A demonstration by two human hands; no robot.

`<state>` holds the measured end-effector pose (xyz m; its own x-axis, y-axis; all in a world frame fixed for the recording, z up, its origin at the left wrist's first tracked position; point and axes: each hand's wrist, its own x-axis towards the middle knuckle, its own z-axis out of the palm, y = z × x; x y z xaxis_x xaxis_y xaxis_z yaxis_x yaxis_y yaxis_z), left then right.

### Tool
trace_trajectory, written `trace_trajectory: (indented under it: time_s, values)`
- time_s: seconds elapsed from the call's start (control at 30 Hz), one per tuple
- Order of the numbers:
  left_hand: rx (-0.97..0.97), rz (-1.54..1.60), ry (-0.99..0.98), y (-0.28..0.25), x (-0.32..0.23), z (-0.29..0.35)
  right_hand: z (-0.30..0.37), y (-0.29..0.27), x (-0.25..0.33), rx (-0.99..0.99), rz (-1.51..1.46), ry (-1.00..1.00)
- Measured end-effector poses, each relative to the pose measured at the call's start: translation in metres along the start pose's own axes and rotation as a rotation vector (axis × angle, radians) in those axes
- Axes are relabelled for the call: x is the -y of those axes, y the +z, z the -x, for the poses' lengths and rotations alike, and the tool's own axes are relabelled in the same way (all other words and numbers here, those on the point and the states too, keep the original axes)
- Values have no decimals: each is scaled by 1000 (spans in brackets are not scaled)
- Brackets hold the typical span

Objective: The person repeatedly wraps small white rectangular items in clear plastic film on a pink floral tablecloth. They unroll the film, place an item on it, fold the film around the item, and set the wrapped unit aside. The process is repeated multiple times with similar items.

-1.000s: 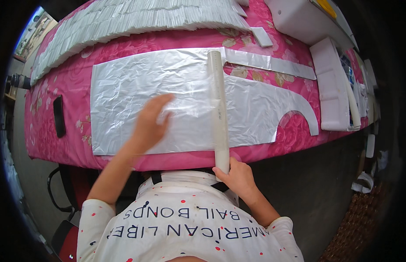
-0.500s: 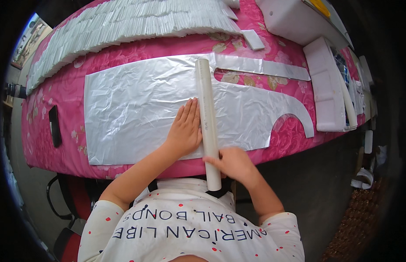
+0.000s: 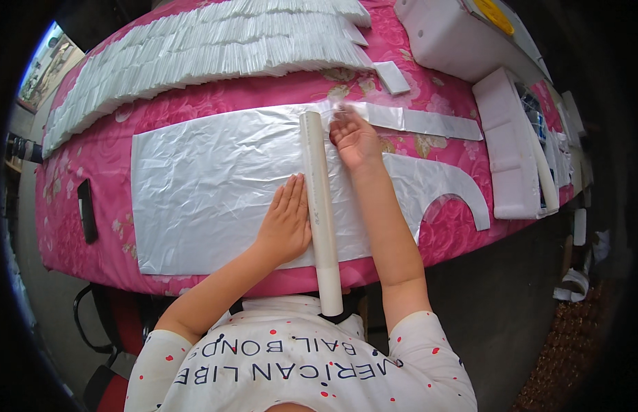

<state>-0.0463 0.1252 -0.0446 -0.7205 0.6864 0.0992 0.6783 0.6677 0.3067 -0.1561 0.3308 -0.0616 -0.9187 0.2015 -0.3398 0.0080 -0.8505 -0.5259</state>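
Pink cloth lay bare on the counter (image 3: 61, 233) between black phone (image 3: 87, 211) and silver sheet (image 3: 209, 199); the white tube (image 3: 322, 223) overhung the near edge. The left hand (image 3: 285, 218) rested flat, fingers straight, on the sheet; the right hand (image 3: 355, 139), fingers curled, blurred near the far edge, gripped or not, I couldn't tell. The tube crossed the sheet near-to-far, leaning slightly left.

Spreads soft and fairly even over the pink cloth (image 3: 195, 103) | burns brightest at 10 o'clock, through the opening (image 3: 48, 65) | glints along creases of the silver sheet (image 3: 195, 182), 9 o'clock | blurs at the fingertips of the right hand (image 3: 359, 145), 12 o'clock | dims across the floor (image 3: 484, 288), 4 o'clock | bows straight edges, blackens all round the rim
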Motion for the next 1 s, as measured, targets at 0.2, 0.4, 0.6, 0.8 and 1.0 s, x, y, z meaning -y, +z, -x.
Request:
trace_trajectory:
  time_s: [0.2, 0.4, 0.6, 0.8, 1.0]
  values:
    - [-4, 24, 8, -1, 1, 3, 8, -16, 97, 244, -246, -385]
    - [-12, 51, -2, 2, 3, 4, 70, 100, 65, 286, 621, -699]
    - [-161, 149, 54, 10, 7, 6, 94, 161, -121, 482, 1088, -497]
    - [-141, 15, 59, 20, 6, 1, 105, 143, -227, 800, 1685, -455]
    - [-132, 114, 30, 22, 3, 4, 188, 203, -100, 1179, 1061, -748]
